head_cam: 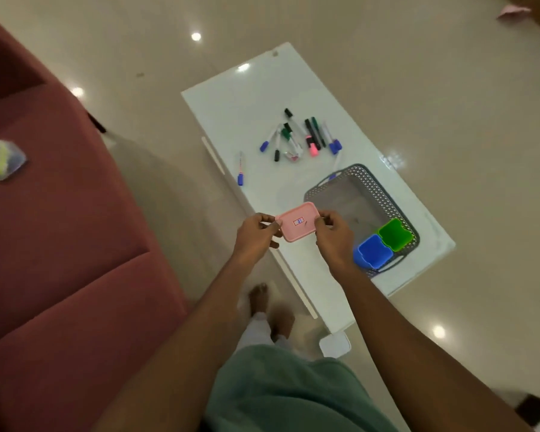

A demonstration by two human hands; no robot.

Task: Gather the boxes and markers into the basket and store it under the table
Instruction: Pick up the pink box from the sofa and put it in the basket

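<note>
I hold a pink box [297, 222] with a small label between both hands, over the near left edge of the white table [247, 107]. My left hand [256, 236] pinches its left end and my right hand [334, 238] grips its right end. A grey perforated basket [340, 182] sits on the table to the right, with a blue box [374, 251] and a green box [395, 234] in its near corner. Several markers [300, 138] lie in a loose pile farther back on the table. One blue-capped marker [240, 168] lies apart at the left edge.
A dark pink sofa [60, 244] fills the left side, with a clear pouch [3, 159] lying on it. My feet [272, 307] stand on the glossy beige floor between sofa and table. A white table leg [334, 343] shows near my feet.
</note>
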